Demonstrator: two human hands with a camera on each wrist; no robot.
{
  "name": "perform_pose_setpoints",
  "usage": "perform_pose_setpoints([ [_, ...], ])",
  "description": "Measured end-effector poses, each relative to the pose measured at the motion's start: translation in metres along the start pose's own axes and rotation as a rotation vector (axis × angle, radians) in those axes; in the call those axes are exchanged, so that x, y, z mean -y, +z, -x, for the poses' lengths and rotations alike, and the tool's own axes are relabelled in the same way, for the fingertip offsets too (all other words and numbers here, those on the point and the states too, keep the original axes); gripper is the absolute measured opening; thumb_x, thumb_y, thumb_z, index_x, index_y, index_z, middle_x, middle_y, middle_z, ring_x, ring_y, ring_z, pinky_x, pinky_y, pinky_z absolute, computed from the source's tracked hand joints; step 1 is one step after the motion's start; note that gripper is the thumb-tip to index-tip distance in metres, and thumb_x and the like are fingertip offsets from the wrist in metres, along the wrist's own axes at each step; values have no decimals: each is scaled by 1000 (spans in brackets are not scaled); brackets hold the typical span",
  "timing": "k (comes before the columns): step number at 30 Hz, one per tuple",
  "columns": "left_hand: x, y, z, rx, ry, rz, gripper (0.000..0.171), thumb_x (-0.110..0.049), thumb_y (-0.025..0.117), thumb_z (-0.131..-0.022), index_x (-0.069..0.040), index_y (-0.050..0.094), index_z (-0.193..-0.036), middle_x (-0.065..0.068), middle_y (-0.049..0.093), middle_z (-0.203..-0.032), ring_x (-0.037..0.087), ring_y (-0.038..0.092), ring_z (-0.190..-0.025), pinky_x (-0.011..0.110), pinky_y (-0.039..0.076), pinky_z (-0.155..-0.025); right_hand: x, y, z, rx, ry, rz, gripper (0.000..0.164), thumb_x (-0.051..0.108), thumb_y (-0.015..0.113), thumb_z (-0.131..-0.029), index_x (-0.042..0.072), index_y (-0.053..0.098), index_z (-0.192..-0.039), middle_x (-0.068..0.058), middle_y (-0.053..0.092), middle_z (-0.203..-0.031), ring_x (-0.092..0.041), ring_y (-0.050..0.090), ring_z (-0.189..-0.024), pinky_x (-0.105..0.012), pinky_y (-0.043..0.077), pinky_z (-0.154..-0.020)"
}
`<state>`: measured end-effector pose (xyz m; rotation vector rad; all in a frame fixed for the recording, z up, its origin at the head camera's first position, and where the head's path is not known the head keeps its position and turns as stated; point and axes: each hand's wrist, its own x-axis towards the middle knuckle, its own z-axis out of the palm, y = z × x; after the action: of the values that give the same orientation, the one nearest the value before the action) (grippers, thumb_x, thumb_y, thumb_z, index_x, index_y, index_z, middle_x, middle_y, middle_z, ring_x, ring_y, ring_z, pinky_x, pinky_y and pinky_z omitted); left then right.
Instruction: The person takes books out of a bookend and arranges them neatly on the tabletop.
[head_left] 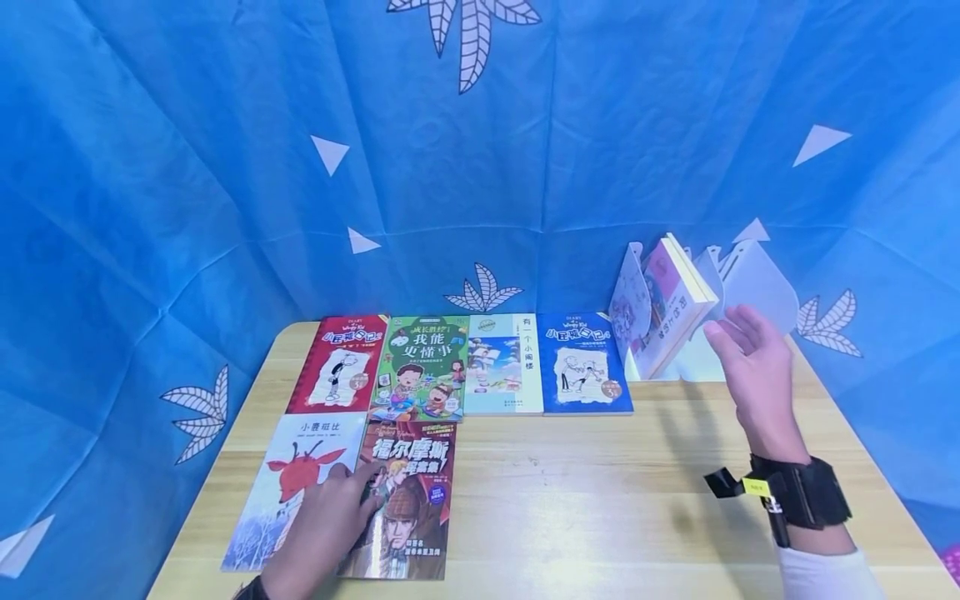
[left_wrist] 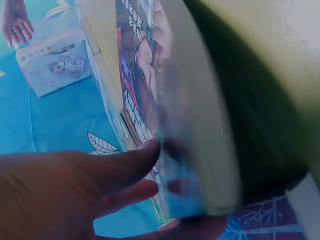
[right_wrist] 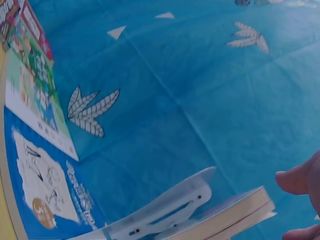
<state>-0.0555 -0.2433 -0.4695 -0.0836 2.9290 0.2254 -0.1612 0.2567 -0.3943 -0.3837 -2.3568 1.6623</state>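
Observation:
My left hand (head_left: 322, 521) pinches the left edge of a book with a detective in a cap on its cover (head_left: 405, 533). In the left wrist view the thumb (left_wrist: 135, 160) lies on that cover, with fingers at its edge and dark shadow beside the pages. Partly under the hand is the deer book (head_left: 262, 508). My right hand (head_left: 761, 375) is raised with relaxed fingers, holding nothing. It hovers just right of a thick pale book (head_left: 678, 325) leaning in a white bookend rack (head_left: 761, 283). The right wrist view shows its fingertips (right_wrist: 292, 180) apart from the book.
Along the back of the wooden table (head_left: 570, 508) lie a red book (head_left: 341, 367), a green book (head_left: 420, 367), a light-blue book (head_left: 502, 367) and a blue book (head_left: 588, 367). The blue one sits close to the rack. Behind hangs a blue curtain (head_left: 480, 167).

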Motion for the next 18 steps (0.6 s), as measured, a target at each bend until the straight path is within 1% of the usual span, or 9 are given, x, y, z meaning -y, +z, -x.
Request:
perform_pose_setpoints([
  [3, -3, 0, 3, -43, 38, -57, 54, -36, 86, -84, -12, 72, -131, 17, 66, -93, 23, 62, -71, 47, 62, -70, -2, 4, -10, 16, 9, -7, 80, 42, 58, -105, 13, 17, -167, -15, 28, -172, -36, 36, -155, -55, 36, -125],
  [4, -3, 0, 4, -55, 51, -77, 55, -38, 87, -83, -12, 72, -129, 17, 66, -93, 23, 62, -71, 46, 61, -69, -3, 5, -12, 25, 6, -4, 79, 42, 59, -104, 13, 19, -166, -15, 28, -171, -37, 36, -155, -56, 37, -124],
  [6, -3, 1, 5, -65, 75, -111, 57, -41, 88, -81, -13, 73, -128, 17, 68, -99, 26, 63, -78, 46, 60, -69, -5, 8, -16, 45, -6, -2, 78, 42, 61, -104, 14, 22, -166, -17, 29, -171, -39, 37, -154, -60, 38, -122],
  [7, -3, 2, 5, -59, 88, -125, 58, -43, 87, -81, -14, 73, -129, 18, 69, -106, 29, 65, -85, 48, 61, -71, -7, 10, -18, 57, -13, 0, 76, 42, 61, -104, 16, 24, -165, -17, 30, -170, -40, 38, -153, -62, 38, -121],
  [9, -4, 3, 5, -9, 109, -120, 62, -47, 84, -83, -17, 69, -135, 18, 68, -125, 35, 64, -104, 54, 61, -80, -8, 12, -21, 73, -31, 18, 73, 42, 62, -103, 19, 30, -164, -17, 36, -168, -40, 42, -151, -63, 40, -119],
  [12, -6, 7, 2, 108, 125, -75, 73, -55, 79, -85, -22, 59, -147, 16, 55, -152, 43, 53, -129, 65, 56, -95, -10, 15, -25, 103, -56, 44, 67, 43, 61, -104, 24, 34, -163, -19, 42, -164, -42, 47, -147, -66, 42, -116],
  [13, -7, 8, 2, 144, 127, -61, 77, -58, 77, -85, -22, 56, -150, 16, 51, -156, 44, 49, -133, 67, 53, -99, -10, 16, -26, 109, -63, 54, 67, 43, 60, -104, 26, 34, -163, -19, 42, -164, -43, 48, -146, -67, 42, -115],
  [15, -8, 10, 1, 185, 125, -48, 83, -63, 74, -85, -22, 51, -154, 16, 46, -160, 45, 45, -137, 69, 50, -103, -10, 18, -27, 122, -76, 75, 66, 44, 58, -105, 27, 33, -163, -20, 43, -163, -44, 49, -144, -68, 42, -114],
  [18, -10, 10, 2, 195, 122, -53, 87, -65, 72, -85, -19, 49, -155, 18, 45, -160, 48, 44, -139, 71, 49, -103, -10, 21, -28, 130, -78, 90, 64, 45, 55, -106, 25, 34, -163, -21, 44, -162, -46, 51, -142, -69, 42, -113],
])
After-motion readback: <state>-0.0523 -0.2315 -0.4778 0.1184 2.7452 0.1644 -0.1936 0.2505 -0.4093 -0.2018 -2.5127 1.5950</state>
